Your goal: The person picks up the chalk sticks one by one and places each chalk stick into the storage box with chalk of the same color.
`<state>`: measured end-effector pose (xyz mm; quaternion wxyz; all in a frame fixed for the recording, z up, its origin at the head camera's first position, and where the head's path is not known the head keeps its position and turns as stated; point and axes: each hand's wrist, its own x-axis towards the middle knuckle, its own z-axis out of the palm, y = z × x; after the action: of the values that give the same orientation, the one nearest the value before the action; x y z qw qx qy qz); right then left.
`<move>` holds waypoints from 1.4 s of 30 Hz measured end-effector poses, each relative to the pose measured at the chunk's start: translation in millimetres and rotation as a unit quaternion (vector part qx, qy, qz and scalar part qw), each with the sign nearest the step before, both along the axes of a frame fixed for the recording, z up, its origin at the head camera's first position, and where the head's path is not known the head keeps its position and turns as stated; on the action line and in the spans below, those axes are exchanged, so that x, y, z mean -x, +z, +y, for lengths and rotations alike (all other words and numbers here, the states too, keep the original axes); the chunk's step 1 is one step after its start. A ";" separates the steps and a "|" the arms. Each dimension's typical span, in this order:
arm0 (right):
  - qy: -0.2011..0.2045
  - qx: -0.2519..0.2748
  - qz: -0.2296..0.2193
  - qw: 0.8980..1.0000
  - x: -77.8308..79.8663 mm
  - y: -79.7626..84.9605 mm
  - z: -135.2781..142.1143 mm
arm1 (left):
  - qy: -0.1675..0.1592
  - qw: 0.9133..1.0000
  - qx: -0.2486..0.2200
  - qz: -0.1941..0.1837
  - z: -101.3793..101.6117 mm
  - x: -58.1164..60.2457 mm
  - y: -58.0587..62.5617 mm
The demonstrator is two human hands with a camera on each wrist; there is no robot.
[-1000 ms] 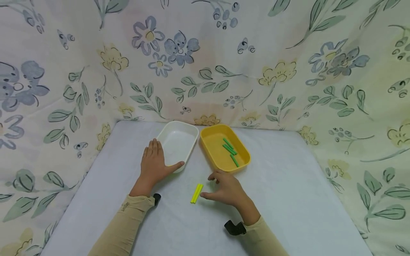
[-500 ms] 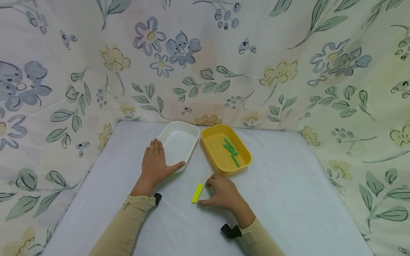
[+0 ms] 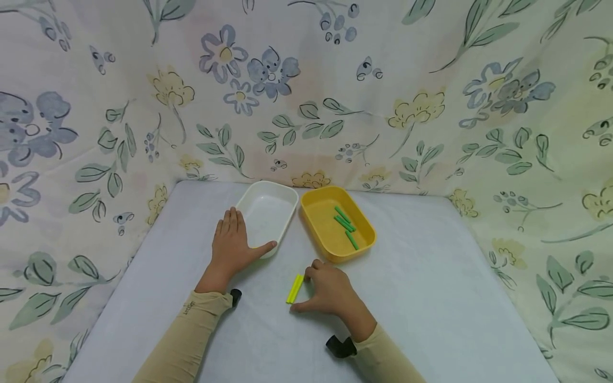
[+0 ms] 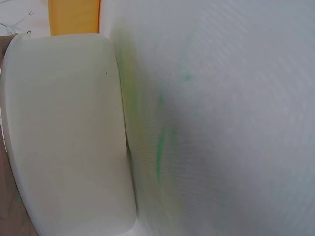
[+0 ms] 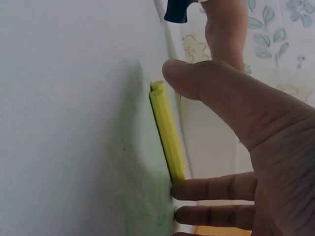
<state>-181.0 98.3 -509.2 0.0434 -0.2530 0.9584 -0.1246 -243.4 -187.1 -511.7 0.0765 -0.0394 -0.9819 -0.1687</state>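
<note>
Two short yellow sticks (image 3: pixel 294 289) lie side by side on the white cloth, in front of the trays. My right hand (image 3: pixel 330 291) is around them: in the right wrist view the thumb (image 5: pixel 189 78) hovers by the near end of the sticks (image 5: pixel 168 135), while the index fingertip (image 5: pixel 184 190) is at the far end, perhaps touching it. Nothing is lifted. My left hand (image 3: pixel 232 247) rests along the left and front rim of a white tray (image 3: pixel 268 213), fingers straight and thumb spread. That tray's outer wall (image 4: pixel 69 132) fills much of the left wrist view.
To the right of the white tray stands a yellow tray (image 3: pixel 318 234) with several green sticks (image 3: pixel 351 240) in it. Green and yellow smears (image 4: pixel 160 152) mark the cloth. A floral curtain (image 3: pixel 306 106) hangs behind the table.
My right hand has moved left and slightly toward me, from beside the yellow tray's front edge to around the yellow sticks. The left hand stays on the white tray.
</note>
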 end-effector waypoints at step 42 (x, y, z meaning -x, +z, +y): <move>-0.029 -0.022 0.028 0.999 -4.6 -1.4 -11.6 | 0.003 1.000 -0.003 0.004 -1.5 1.9 -4.5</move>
<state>-176.4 86.7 -510.6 0.0187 -0.2273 0.9688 -0.0974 -245.2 -188.6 -516.2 0.0806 -0.0370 -0.9813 -0.1711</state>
